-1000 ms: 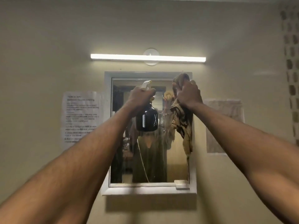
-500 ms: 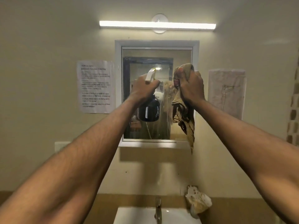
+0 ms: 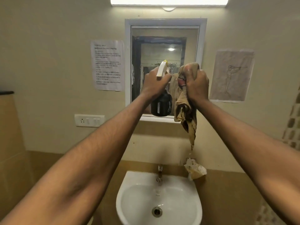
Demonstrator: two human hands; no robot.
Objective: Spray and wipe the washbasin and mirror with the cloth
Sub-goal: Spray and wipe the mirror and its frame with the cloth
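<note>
Before the white-framed wall mirror, the left hand grips a black spray bottle with a white trigger; the right hand clutches a bunched tan cloth. The white ceramic washbasin below (apparently dry) likely awaits cleaning.

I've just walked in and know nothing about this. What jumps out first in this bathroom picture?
Two bare arms reach up in front of the wall mirror: the left hand grips a dark spray bottle with a white trigger head, and the right hand holds a bunched brown cloth that dangles down. Below them sits a white washbasin with a tap, and a bright tube light glows above the mirror.
</note>
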